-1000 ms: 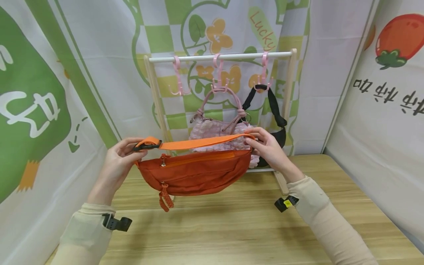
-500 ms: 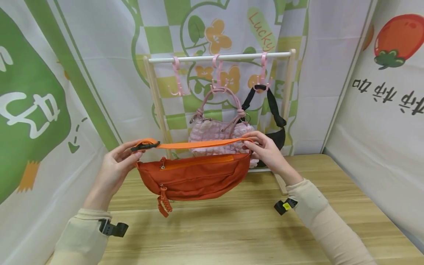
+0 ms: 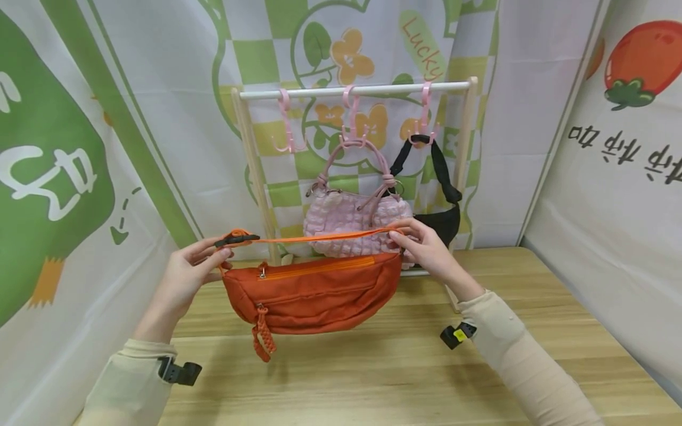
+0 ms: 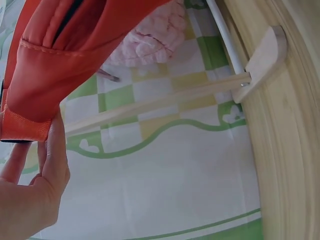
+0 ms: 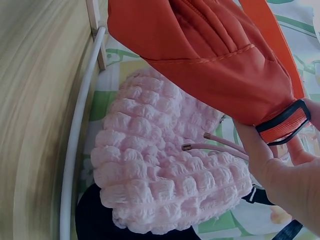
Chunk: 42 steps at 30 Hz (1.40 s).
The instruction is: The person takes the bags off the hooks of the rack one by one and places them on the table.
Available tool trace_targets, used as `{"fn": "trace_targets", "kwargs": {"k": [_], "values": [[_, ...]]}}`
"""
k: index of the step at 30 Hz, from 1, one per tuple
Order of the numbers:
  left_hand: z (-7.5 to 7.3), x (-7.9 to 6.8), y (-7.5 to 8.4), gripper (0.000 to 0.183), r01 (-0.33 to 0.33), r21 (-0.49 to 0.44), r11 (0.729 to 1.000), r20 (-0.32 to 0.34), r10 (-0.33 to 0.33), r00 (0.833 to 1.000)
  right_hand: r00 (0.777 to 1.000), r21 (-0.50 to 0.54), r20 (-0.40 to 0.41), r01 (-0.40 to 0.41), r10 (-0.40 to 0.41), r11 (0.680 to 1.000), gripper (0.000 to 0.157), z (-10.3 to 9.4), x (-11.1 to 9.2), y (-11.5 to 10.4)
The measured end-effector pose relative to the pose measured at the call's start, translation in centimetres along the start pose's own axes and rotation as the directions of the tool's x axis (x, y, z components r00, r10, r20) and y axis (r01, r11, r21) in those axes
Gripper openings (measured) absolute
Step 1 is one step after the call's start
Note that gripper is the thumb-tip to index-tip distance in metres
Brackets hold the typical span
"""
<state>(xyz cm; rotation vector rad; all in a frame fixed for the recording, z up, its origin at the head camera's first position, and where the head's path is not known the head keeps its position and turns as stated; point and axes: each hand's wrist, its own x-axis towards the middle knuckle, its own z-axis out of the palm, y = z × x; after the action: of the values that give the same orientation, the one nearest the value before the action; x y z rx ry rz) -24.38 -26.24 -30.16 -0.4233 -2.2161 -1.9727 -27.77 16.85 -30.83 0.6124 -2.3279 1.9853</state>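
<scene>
An orange-red belt bag [image 3: 314,296] hangs level above the table, its bright orange strap [image 3: 319,238] stretched along the top. My left hand [image 3: 186,278] pinches the strap by its black buckle [image 3: 237,239] at the left end. At the other end my right hand [image 3: 428,251] pinches the strap between thumb and fingers. A braided zipper pull [image 3: 262,337] dangles from the bag's front left. In the right wrist view the bag's end [image 5: 225,80] and a black-edged strap tab [image 5: 285,122] lie against my fingers. The left wrist view shows the bag's other end [image 4: 60,75].
Behind the bag stands a wooden rack [image 3: 247,154] with a white rod [image 3: 330,93]. A pink puffy handbag [image 3: 346,219] hangs from the middle pink hook [image 3: 351,118], and a black bag [image 3: 442,225] from the right hook [image 3: 425,112]. The left hook [image 3: 288,127] holds nothing.
Both hands have lowered the belt bag a little. Its strap now shows as a thinner, almost edge-on line, and more of the pink handbag shows above it.
</scene>
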Motion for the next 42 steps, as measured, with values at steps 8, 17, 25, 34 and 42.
{"fn": "trace_targets", "kwargs": {"k": [8,17,25,34,42], "values": [[-0.4,-0.4,-0.5,0.028,0.091,0.148,0.985,0.014,-0.094,0.995,0.998,-0.029,0.031,-0.052,0.053,0.998,0.033,0.4,0.0,0.9],[-1.0,-0.6,-1.2,0.040,0.148,0.236,0.960,0.011,-0.155,0.988,0.988,0.000,0.083,-0.133,0.132,0.991,0.034,0.7,0.0,1.9],[-1.3,-1.1,-1.6,0.061,0.192,0.278,0.941,0.014,-0.204,0.979,0.977,-0.025,0.141,-0.156,0.158,0.987,0.036,1.1,0.0,2.8],[-1.8,-1.6,-2.4,0.051,0.261,0.281,0.923,0.009,-0.274,0.962,0.962,-0.017,0.171,-0.215,0.215,0.976,0.032,1.8,-0.4,3.8],[-2.0,-1.8,-3.3,0.047,0.346,0.284,0.894,0.013,-0.365,0.931,0.932,0.010,0.182,-0.320,0.313,0.947,0.031,2.6,-0.6,4.9]]}}
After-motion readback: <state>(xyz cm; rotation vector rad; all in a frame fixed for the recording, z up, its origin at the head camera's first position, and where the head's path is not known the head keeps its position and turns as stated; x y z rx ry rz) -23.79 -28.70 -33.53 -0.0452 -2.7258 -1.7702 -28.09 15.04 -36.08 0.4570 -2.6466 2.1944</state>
